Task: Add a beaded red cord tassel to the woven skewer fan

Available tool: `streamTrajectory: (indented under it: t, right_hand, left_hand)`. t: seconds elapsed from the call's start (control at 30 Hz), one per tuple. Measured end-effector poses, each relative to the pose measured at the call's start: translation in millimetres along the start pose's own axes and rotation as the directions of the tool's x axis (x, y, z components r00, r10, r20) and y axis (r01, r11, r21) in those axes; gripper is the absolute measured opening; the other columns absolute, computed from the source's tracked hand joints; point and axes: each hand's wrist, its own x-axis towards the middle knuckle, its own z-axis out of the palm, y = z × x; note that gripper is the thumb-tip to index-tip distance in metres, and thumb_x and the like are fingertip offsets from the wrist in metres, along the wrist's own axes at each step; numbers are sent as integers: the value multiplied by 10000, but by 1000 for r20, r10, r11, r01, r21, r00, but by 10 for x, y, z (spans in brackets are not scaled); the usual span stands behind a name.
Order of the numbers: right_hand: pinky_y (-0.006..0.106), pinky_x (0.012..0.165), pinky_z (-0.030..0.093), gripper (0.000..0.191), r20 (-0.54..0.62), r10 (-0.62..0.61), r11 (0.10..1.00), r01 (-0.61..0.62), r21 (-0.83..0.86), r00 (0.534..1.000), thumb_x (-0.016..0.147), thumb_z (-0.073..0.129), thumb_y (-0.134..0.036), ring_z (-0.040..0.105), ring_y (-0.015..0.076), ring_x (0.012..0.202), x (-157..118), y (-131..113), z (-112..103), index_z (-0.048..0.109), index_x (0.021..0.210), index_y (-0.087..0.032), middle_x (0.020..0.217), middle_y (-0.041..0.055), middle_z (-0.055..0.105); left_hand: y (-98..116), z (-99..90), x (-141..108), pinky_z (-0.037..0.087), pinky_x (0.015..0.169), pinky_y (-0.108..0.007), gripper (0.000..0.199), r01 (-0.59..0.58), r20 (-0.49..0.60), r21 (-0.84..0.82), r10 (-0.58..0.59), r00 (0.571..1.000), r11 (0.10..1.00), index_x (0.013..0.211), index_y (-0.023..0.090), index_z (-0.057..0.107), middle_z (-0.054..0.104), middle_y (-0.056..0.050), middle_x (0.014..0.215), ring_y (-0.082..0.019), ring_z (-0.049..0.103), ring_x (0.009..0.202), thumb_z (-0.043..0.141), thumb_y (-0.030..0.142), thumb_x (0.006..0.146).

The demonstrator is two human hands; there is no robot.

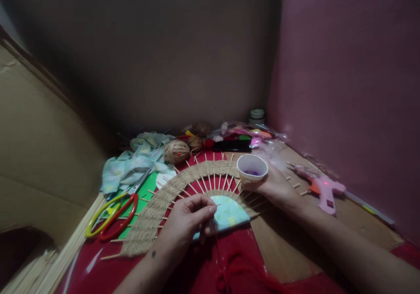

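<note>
My left hand is closed in a pinch on a thin needle-like piece. Red thread hangs below the fingers. Beneath that hand lies a half-round fan of woven twine on thin wooden sticks, with a light blue patterned cloth at its inner centre. My right hand grips a paper cup from the side, over the fan's right part. The cup is tilted toward me, and small purple bits show inside it.
Scissors with yellow and red handles lie left of the fan, near crumpled cloth. Behind are balls of twine and plastic packets. A pink glue gun rests at right. Cardboard stands at left; long sticks lie beside it.
</note>
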Motion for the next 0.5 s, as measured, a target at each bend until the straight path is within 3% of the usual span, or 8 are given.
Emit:
streamTrajectory:
  t: [0.17,0.23,0.3,0.4,0.47,0.5]
  right_hand:
    - [390,775,535,481,225,32,999,-37,18,974,583,634,-69,654,237,880,17,-113,-204,579,1047,-183,993,72,684]
    - [398,778,540,527,213,61,994,-78,74,975,601,609,-85,648,250,949,20,-155,-316,563,1116,-191,1051,84,674]
    - [414,778,540,499,113,37,993,-49,104,993,641,582,-123,634,263,1007,42,-191,-410,569,1133,-205,1098,96,660]
    - [493,871,483,230,-5,-103,977,100,-187,995,735,561,-195,587,289,1086,138,-275,-474,683,928,-220,1150,103,638]
    - [540,906,437,117,100,-209,831,230,-506,973,732,605,-217,560,321,1102,233,-364,-453,721,731,-229,1126,100,648]
    - [538,886,443,105,198,-204,726,284,-626,959,706,633,-199,564,332,1080,282,-417,-426,724,669,-235,1103,99,661]
  left_hand:
    - [-13,-5,14,294,332,-164,211,-13,1,-9,13,1000,1000,722,151,593,541,27,417,-60,411,313,687,339,736]
    - [-14,-7,16,302,333,-165,213,-12,-4,1,12,1000,1000,715,151,593,542,26,415,-61,413,314,689,340,735]
    - [-15,-10,16,314,338,-166,210,-10,-4,8,10,1000,1000,709,152,592,541,25,412,-58,409,316,690,336,735]
    - [-20,-17,23,300,328,-162,213,2,-1,6,-2,1000,1000,710,155,590,543,21,412,-56,403,308,686,343,737]
    - [-26,-25,33,302,325,-161,220,9,4,4,-9,1000,1000,711,156,589,542,21,410,-58,406,305,690,351,730]
    - [-29,-28,39,305,323,-162,229,13,9,3,-13,1000,1000,707,156,588,540,20,407,-60,407,303,695,357,722]
